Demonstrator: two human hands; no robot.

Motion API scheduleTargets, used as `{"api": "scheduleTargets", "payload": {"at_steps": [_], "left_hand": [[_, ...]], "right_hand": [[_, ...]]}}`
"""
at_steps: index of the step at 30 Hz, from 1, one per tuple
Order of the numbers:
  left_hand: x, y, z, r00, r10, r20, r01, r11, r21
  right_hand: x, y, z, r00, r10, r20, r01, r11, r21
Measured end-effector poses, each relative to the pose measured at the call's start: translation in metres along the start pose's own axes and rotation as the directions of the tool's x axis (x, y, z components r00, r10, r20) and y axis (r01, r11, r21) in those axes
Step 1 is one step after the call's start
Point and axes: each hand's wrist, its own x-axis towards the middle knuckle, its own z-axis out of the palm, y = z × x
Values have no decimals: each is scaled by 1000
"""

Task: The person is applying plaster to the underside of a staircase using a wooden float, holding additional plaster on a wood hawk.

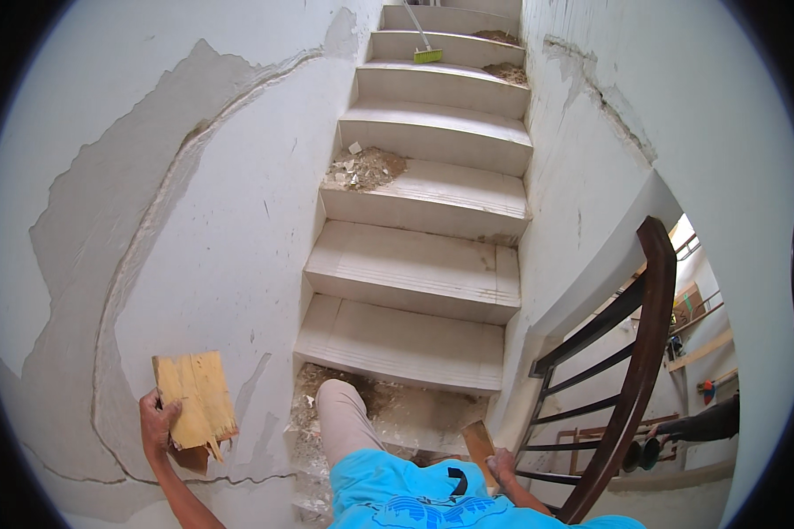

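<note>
My left hand [158, 421] is closed around the edge of a splintered yellow wooden board [194, 392] in front of the left wall. A darker brown broken piece hangs below the board. At the lower right, beside the stair railing, my right hand [501, 465] grips a narrow brown wooden board [479, 445], partly hidden by my blue shirt. My bent knee [340, 407] is over a dirty step [423, 407] with debris on it.
Tiled stairs [406, 256] climb ahead, with rubble [366, 167] on one step and brown dirt [505, 72] higher up. A green-headed broom [428, 55] stands near the top. A dark wooden handrail [648, 353] curves along the right. Both walls have cracked, patched plaster.
</note>
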Motion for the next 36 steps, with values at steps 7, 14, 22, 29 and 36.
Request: {"api": "scheduleTargets", "payload": {"at_steps": [7, 14, 22, 29, 36], "left_hand": [[6, 4, -10, 998, 21, 65, -23, 999, 42], [13, 5, -11, 995, 1, 103, -7, 998, 61], [12, 6, -13, 992, -61, 114, 67, 997, -48], [20, -8, -26, 981, -2, 196, -21, 993, 116], [32, -31, -38, 977, -6, 213, -30, 986, 165]], "right_hand": [[-11, -1, -9, 1000, 5, 16, -5, 999, 45], [-2, 31, 13, 998, -38, -46, 41, 997, 70], [-4, 31, 3, 995, -96, -27, 98, 992, 78], [-16, 29, -5, 956, -257, -140, 258, 966, -14], [-1, 31, -9, 934, -353, -51, 355, 934, 33]]}}
